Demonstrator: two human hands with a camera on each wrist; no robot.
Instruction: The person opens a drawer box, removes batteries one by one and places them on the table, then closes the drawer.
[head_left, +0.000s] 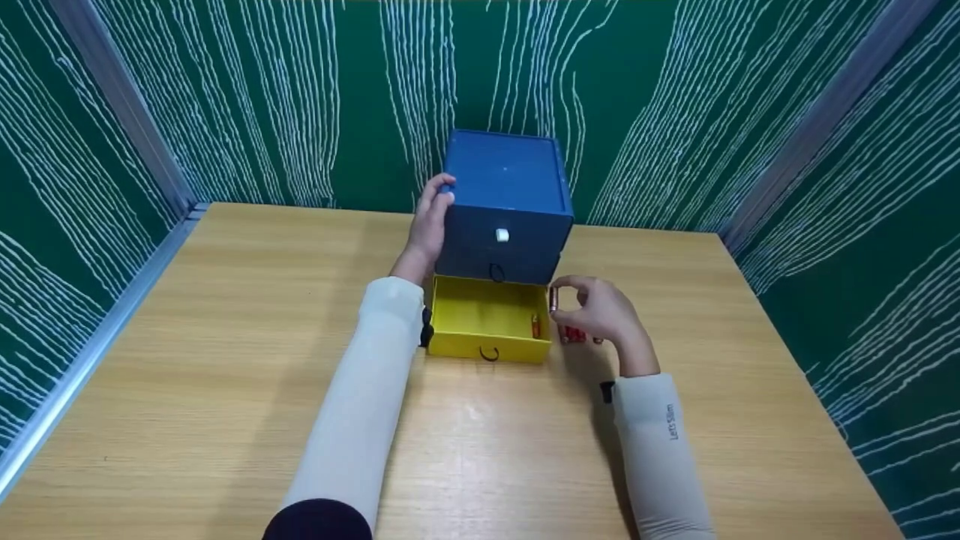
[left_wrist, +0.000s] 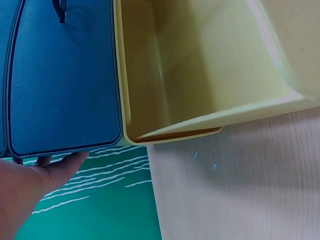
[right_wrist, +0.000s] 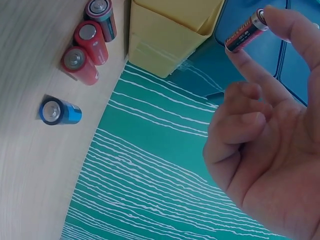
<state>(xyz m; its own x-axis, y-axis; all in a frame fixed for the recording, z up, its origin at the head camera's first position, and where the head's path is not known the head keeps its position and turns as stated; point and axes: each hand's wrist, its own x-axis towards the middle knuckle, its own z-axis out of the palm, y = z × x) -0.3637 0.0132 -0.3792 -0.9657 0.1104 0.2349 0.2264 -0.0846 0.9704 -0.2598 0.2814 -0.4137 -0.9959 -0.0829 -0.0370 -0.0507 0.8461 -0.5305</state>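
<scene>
Between thumb and index finger, my right hand [head_left: 604,309] pinches a small dark-and-red battery [right_wrist: 245,32] by its ends, beside the right wall of the yellow drawer [head_left: 457,347]. That drawer is pulled out from the bottom of a blue drawer cabinet [head_left: 504,176]. A battery [head_left: 535,326] lies inside it near the right wall. My left hand [head_left: 427,229] rests against the cabinet's left side, with its fingertips at the upper edge. In the right wrist view, red batteries [right_wrist: 81,65], a dark one [right_wrist: 101,19] and a blue battery [right_wrist: 67,112] stand on the table.
The cabinet stands near the far edge of the wooden table [head_left: 225,322], close to a green wall [head_left: 360,97] with white streaks. A white knob [head_left: 502,235] and a black loop pull are on the cabinet's front. Another loop pull [head_left: 489,354] is on the yellow drawer.
</scene>
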